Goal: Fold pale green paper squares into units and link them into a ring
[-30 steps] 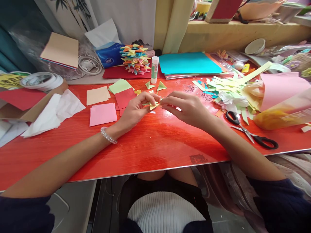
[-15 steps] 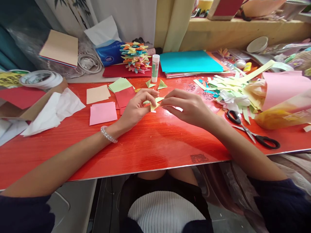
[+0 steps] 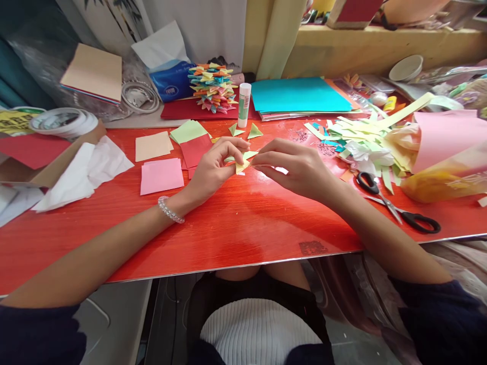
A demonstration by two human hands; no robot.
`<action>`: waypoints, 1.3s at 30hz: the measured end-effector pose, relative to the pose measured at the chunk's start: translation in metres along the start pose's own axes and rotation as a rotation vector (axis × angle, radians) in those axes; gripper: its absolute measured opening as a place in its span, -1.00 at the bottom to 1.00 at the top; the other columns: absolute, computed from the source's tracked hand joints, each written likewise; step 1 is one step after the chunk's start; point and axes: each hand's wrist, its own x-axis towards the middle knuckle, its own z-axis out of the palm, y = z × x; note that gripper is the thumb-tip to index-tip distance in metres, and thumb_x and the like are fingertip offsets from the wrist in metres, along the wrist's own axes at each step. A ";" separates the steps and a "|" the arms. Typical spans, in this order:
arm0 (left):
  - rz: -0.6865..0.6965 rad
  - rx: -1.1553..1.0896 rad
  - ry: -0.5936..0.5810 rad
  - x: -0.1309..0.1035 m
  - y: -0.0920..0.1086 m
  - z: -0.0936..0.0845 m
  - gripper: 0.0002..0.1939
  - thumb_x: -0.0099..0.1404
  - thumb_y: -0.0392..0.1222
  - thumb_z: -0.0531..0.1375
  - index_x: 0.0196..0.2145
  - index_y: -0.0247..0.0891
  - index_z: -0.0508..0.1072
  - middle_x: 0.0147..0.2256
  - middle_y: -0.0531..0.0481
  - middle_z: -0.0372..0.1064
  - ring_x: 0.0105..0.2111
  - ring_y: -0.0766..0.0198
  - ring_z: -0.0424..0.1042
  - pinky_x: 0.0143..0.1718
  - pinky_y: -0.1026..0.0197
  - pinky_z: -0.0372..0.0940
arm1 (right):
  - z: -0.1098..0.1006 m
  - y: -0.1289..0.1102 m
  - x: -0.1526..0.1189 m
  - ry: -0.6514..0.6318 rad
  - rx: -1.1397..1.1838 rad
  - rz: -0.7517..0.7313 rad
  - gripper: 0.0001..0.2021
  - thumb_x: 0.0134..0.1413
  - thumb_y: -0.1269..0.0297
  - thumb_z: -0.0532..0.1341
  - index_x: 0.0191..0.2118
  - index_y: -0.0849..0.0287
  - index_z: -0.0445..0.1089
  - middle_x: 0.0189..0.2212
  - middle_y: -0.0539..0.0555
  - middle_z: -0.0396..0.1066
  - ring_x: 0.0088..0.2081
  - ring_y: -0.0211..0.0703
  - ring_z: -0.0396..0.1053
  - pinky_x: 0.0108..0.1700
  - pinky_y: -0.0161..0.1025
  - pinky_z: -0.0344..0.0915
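Yellow folded paper (image 3: 241, 168) was over the red table (image 3: 228, 228). The left hand (image 3: 213, 170) pinched it, maybe to keep it still; the right hand (image 3: 300, 165) curled close, its grip too hidden to tell.

Yellow folded paper (image 3: 241, 167) partly hidden by fingers (image 3: 229, 148) of the left hand (image 3: 211, 170)

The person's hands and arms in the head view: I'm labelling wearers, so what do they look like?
The left hand and right hand are ungloved. A clear beaded bracelet circles the left wrist; the right is bare. Dark navy sleeves end around the elbows.
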 end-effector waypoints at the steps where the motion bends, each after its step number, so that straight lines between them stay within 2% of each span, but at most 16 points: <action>1: 0.005 -0.002 0.001 0.000 0.000 0.000 -0.91 0.18 -0.35 0.19 -0.44 -0.20 0.39 -0.08 -0.04 0.36 0.01 0.19 0.33 0.09 0.04 0.25 | 0.000 0.000 0.000 0.003 -0.006 -0.007 -0.83 0.27 0.35 0.09 -0.22 0.11 0.44 -0.30 0.07 0.42 -0.27 -0.20 0.42 -0.23 -0.18 0.38; 9: 0.069 0.008 -0.005 0.001 -0.005 -0.001 -0.90 0.17 -0.37 0.19 -0.43 -0.20 0.41 -0.10 -0.03 0.38 0.00 0.20 0.35 0.06 0.04 0.29 | 0.004 0.001 -0.001 0.037 -0.062 -0.055 -0.81 0.29 0.38 0.07 -0.22 0.18 0.43 -0.32 0.07 0.42 -0.28 -0.24 0.43 -0.25 -0.24 0.39; 20: 0.076 -0.001 -0.023 0.001 -0.008 -0.002 -0.88 0.16 -0.39 0.18 -0.42 -0.19 0.42 -0.11 -0.03 0.37 -0.01 0.21 0.36 0.06 0.03 0.30 | 0.004 0.000 -0.002 0.049 -0.061 0.001 -0.81 0.27 0.39 0.08 -0.20 0.18 0.44 -0.36 0.05 0.44 -0.32 -0.27 0.42 -0.32 -0.29 0.33; 28: 0.065 -0.004 -0.043 0.001 -0.005 -0.001 -0.87 0.17 -0.40 0.15 -0.40 -0.20 0.42 -0.11 -0.04 0.37 0.01 0.20 0.35 0.08 0.01 0.29 | 0.003 0.000 -0.001 0.026 -0.038 0.030 -0.80 0.26 0.41 0.07 -0.20 0.16 0.44 -0.36 0.04 0.43 -0.32 -0.25 0.42 -0.32 -0.28 0.32; 39: 0.008 -0.024 -0.041 0.002 -0.006 -0.002 -0.87 0.15 -0.40 0.19 -0.37 -0.21 0.44 -0.13 -0.03 0.40 -0.01 0.23 0.36 0.06 0.07 0.29 | -0.001 0.001 0.001 0.018 0.032 0.067 -0.86 0.22 0.40 0.12 -0.24 0.20 0.43 -0.36 0.06 0.45 -0.36 -0.26 0.39 -0.33 -0.28 0.31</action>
